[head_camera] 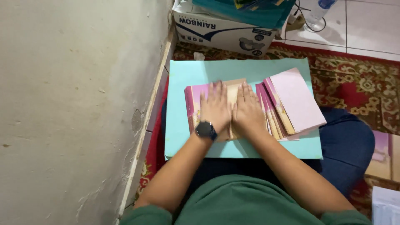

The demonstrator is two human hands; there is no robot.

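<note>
Both your hands lie flat, side by side, on a tan sheet of paper (233, 89). Left hand (215, 109), black wristwatch (206, 130) on its wrist; right hand (248, 111) just beside it, thumbs nearly touching. Fingers of both are straight and lightly spread, pressing down, pinching nothing.

The tan sheet sits on top of a pink booklet (193, 102), near the middle of a light blue board (179, 75) that serves as your tabletop, resting across your lap. To the right, touching the pressed stack, a fan of pink booklets (296, 98) leans over, spines toward you.

Handling, as judged: thin paper, light, soft, easily creased or slid out of line; the smooth covers below look slippery. Flat palm pressure suits it; to lift, take an edge or corner, not the middle.

Orientation: the sheet's long axis appears to run away from you, toward the cardboard box (221, 31); its near end is hidden under your palms. Patterned red carpet (358, 79) beneath; plastered wall (75, 104) on your left.
</note>
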